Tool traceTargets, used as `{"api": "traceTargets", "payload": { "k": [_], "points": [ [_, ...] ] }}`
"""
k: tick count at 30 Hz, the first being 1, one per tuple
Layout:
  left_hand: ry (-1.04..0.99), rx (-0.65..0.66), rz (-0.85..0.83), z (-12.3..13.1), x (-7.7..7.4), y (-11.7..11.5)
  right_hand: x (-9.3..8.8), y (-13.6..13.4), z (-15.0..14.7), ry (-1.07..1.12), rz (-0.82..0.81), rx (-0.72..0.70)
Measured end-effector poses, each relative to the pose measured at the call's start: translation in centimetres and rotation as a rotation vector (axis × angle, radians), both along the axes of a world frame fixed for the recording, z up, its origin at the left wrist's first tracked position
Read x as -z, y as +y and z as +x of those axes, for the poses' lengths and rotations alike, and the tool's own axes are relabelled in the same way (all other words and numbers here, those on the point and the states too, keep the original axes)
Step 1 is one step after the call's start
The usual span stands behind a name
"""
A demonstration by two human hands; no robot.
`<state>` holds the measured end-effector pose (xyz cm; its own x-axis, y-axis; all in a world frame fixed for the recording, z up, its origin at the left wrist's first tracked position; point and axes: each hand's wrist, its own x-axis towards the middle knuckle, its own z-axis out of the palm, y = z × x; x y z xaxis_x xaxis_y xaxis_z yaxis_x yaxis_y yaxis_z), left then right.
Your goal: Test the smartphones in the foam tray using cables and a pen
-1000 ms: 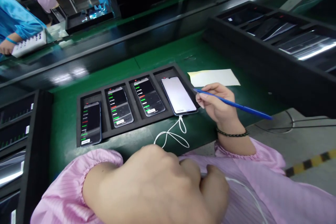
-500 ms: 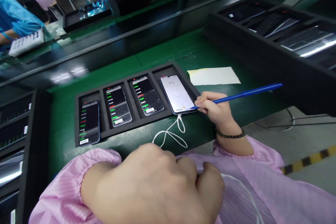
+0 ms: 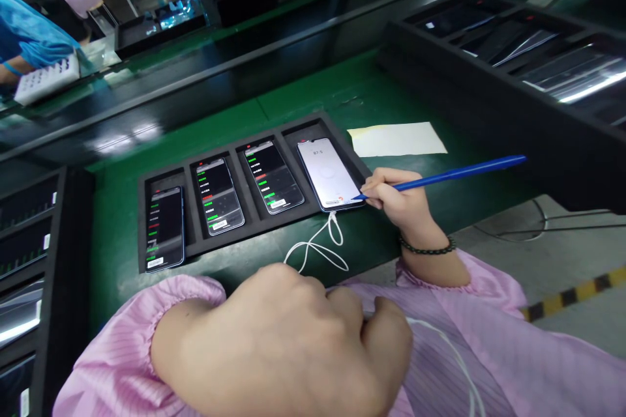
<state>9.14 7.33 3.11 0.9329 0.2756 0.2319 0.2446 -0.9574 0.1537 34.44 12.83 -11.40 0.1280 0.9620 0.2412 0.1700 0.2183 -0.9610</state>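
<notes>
Where the blue pen [image 3: 454, 172] points: white-screened phone [image 3: 330, 172], at the right end of the black tray [image 3: 203, 247]
Right hand [image 3: 398, 202]: pinching that pen
Left hand [image 3: 288, 345]: curled closed; anything held is hidden

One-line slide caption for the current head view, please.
Right hand holding a slim blue pen-shaped stick at a white-lit rectangular phone on a black four-slot tray.
</notes>
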Motion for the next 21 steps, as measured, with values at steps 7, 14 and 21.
{"api": "traceTargets", "payload": {
  "k": [7, 14, 21],
  "points": [
    [0.0, 0.007, -0.014, -0.1, 0.0, 0.1, -0.2, 0.1, 0.0, 0.164, -0.021, -0.003],
    [0.035, 0.016, -0.027, -0.1, -0.1, 0.0, 0.5, 0.7, 0.1, 0.159, 0.145, 0.194],
    [0.028, 0.015, 0.008, -0.1, -0.1, 0.0, 1.1, 0.4, -0.1, -0.08, 0.227, 0.285]
  ]
}}
